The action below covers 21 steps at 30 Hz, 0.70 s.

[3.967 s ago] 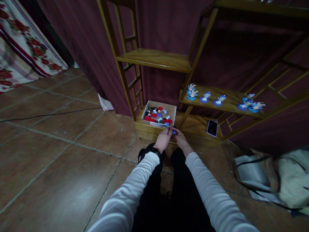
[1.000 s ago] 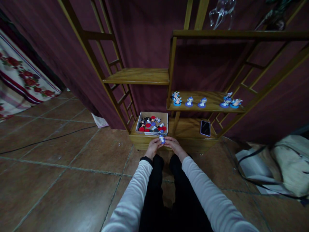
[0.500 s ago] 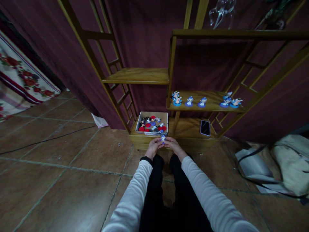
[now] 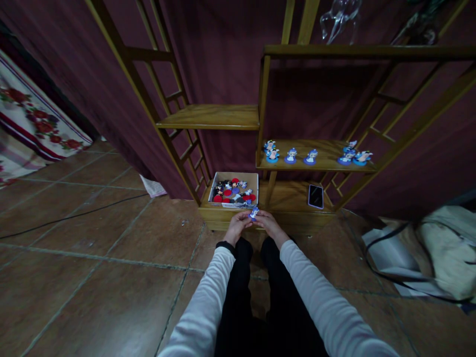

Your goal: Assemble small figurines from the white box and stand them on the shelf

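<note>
A small purple-and-white figurine [image 4: 254,213] is held between my two hands, just in front of the low shelf. My left hand [image 4: 238,224] is closed on its left side by the fingertips. From the other side, my right hand [image 4: 268,222] pinches it too. Right behind my hands stands an open cardboard box [image 4: 253,178] with several figurines and red, purple and dark round bases inside. On the raised shelf to the right are several more figurines, among them a purple one [image 4: 291,155] and a similar one [image 4: 310,157] near the middle.
A wooden display rack [image 4: 210,117] stands before a dark red curtain. A phone [image 4: 316,196] lies on the lower shelf. Clear glass figure [image 4: 340,22] is on the top shelf. Bags [image 4: 446,248] sit on the floor at right; a black cable [image 4: 74,216] crosses the tiles at left.
The figurine between my fingers has turned and now tilts to the right. My hands have stayed in nearly the same place.
</note>
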Available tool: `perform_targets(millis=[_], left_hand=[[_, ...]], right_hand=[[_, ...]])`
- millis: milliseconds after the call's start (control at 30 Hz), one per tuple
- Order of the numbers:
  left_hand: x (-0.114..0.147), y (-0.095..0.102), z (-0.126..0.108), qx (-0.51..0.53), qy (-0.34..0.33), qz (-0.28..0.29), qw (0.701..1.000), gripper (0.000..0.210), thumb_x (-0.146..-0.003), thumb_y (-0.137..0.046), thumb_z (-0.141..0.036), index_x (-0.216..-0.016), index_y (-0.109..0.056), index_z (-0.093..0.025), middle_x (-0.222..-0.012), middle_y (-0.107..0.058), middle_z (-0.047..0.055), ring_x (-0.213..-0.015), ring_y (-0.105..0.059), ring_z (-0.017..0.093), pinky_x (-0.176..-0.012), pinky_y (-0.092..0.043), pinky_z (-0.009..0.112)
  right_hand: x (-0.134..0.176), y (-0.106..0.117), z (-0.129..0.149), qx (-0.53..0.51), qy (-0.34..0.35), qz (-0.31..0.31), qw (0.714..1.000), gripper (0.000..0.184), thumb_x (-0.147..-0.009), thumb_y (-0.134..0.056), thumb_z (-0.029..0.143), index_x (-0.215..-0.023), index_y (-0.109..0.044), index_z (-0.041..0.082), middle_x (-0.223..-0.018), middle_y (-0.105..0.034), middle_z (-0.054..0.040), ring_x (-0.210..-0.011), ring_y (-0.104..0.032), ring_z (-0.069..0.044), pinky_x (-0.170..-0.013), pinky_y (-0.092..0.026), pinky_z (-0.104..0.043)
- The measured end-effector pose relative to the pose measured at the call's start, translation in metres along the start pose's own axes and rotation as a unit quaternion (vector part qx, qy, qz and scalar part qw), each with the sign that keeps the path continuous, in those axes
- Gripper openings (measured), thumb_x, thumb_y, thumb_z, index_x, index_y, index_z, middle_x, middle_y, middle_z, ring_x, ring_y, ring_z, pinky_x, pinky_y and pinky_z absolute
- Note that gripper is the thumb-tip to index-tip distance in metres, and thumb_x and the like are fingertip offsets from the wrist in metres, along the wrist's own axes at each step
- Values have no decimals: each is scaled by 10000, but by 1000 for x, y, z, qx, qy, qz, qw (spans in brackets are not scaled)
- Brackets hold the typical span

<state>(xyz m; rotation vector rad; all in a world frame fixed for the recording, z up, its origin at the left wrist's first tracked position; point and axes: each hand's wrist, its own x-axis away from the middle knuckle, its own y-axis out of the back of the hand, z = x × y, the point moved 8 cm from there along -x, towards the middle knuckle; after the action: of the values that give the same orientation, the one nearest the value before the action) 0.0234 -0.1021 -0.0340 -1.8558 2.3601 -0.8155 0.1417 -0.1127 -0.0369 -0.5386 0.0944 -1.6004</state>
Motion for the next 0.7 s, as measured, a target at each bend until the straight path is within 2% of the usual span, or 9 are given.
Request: perform_targets(millis=[133, 333, 700], left_hand=[[1, 0, -6, -22, -40, -25, 999, 450, -512, -780, -134, -944, -656, -164, -733, -619, 0, -609, -561, 74, -604, -446, 197], [2, -4, -13, -52, -70, -20, 996, 438, -508, -773, -176, -930, -659, -146, -713, -609, -9, -539, -496, 55, -563, -399, 201], [2, 1, -9, -37, -57, -30, 997, 368, -547, -752, -145, -907, -675, -142, -741, -646, 31, -651, -563, 97, -631, -432, 220]], right_hand=[[1, 0, 2, -29, 1, -2, 1000, 276, -506, -752, 243, -757, -654, 189, -825, -703, -34, -886, -640, -209, -873, -464, -379], [6, -7, 9, -50, 31, 54, 997, 359, -523, -764, 262, -859, -657, 191, -907, -702, -59, -971, -624, -239, -899, -446, -387], [-2, 3, -3, -22, 3, 28, 999, 292, -566, -752, 271, -829, -663, 181, -879, -703, -54, -865, -657, -204, -905, -458, -393]])
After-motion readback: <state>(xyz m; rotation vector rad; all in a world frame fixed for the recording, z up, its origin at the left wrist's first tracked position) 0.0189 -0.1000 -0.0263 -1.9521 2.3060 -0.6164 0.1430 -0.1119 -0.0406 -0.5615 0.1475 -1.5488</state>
